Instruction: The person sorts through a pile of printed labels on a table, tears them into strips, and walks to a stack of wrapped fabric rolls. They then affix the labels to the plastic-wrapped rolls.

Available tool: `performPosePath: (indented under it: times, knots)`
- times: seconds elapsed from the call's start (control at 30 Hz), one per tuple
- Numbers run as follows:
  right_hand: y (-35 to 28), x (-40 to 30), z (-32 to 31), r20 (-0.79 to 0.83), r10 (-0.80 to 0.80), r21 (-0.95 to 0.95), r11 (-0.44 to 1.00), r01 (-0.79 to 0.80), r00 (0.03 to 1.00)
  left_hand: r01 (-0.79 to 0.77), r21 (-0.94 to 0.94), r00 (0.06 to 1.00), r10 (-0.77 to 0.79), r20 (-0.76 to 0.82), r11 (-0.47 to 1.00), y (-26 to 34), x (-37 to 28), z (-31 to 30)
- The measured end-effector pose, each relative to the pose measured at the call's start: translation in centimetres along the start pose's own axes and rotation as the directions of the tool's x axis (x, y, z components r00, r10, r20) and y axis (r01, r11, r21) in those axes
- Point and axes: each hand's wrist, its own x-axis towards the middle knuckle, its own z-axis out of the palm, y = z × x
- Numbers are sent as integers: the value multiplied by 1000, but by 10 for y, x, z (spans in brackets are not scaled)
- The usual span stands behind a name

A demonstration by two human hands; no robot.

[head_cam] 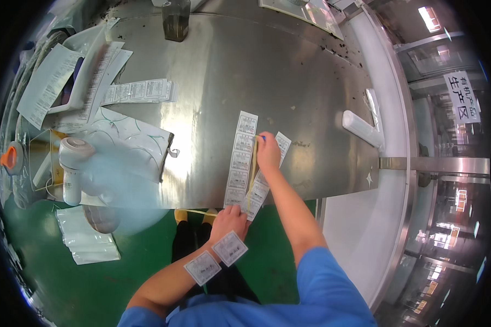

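Two strips of printed white labels lie in a narrow V at the steel table's front edge, the left label strip (240,161) upright and the right label strip (258,192) slanting under my right hand. At their lower ends is my left hand (229,222), its fingers closed over them. My right hand (269,151) pinches the top of a narrow yellow strip (252,171) that runs down between the label strips. A small blue piece (264,138) shows at its fingertips, mostly hidden. Two single labels, an upper label (230,248) and a lower label (202,267), lie on my left forearm.
Left on the steel table (270,73) stand a white bin (92,53) with printed sheets and a stack of label strips (139,90). A blurred round stool or similar shape (122,175) covers the front left. A clear roll (362,128) lies right; a dark container (176,20) stands behind.
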Motion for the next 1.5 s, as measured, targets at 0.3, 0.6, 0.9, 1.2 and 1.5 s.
performPosePath:
  times: [0.3, 0.6, 0.9, 1.2, 1.5]
  knots:
    - [-3, -53, -17, 91, -204, -108, 971, 214, 975, -5, -23, 997, 7, 78, 1000, 4, -27, -7]
    - [3, -57, 8, 96, -245, -185, 948, 259, 965, -16, -14, 995, 17, 102, 1000, 7, -32, -14]
    - [-8, -108, -27, 85, -174, -42, 983, 178, 981, -11, 27, 975, 5, 222, 1000, 2, -55, -25]
    - [-3, -114, 7, 135, -305, -229, 916, 329, 943, -10, 18, 955, 4, 295, 1000, -3, -62, -18]
    - [-15, -172, -28, 71, -232, -181, 953, 241, 970, -19, 20, 935, 11, 354, 1000, -6, -82, -19]
